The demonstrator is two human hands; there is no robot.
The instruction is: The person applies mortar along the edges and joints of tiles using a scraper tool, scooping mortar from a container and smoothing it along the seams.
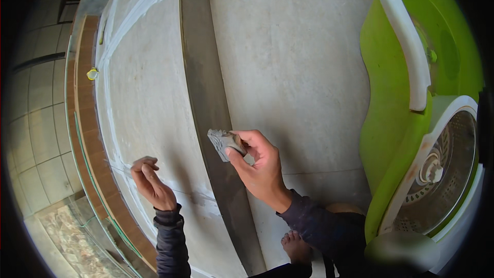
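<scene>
My right hand (260,162) pinches a small grey ridged piece (224,143) between thumb and fingers. It looks like a crumpled cloth or a rough lump; its exact kind cannot be made out. The piece hovers over a dark strip (211,103) that runs between two pale grey surfaces. To the left, my left hand (153,181) hangs above the left pale surface (149,98) with its fingers curled in. Whether anything sits inside those fingers is hidden.
A lime-green machine body with a white rim (419,72) and a perforated metal drum (447,159) fills the right side. My bare foot (297,247) is below my right arm. At left are a brown ledge (87,98), a small yellow-rimmed round item (92,74) and a green hose (95,175).
</scene>
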